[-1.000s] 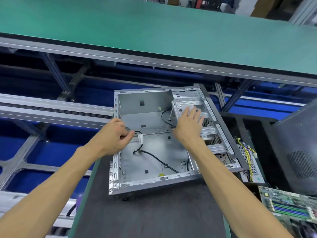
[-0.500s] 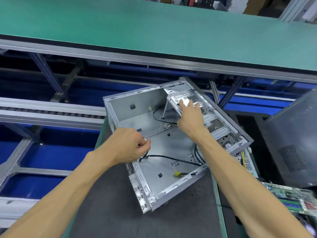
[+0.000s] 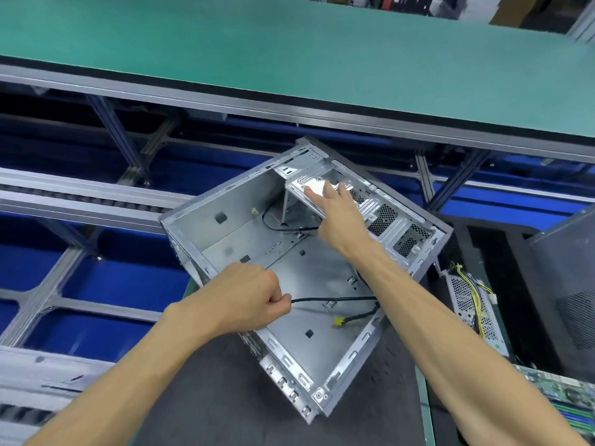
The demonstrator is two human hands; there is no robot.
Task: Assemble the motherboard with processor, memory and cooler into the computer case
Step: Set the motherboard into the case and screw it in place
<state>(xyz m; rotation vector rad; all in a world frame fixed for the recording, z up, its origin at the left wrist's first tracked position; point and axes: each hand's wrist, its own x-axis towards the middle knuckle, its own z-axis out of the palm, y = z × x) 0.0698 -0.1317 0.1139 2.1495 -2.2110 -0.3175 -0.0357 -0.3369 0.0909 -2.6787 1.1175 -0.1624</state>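
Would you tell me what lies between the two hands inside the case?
In the head view, bare metal case floor separates the left hand, which pinches a black cable, from the right hand on the drive cage.

Two bare forearms, no sleeves, no gloves

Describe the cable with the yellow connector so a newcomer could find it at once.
Start at the open grey metal computer case lying on the dark mat. On its floor near the front right wall lies a black cable with a yellow connector. The other black cable, pinched by the left hand, shows no yellow.
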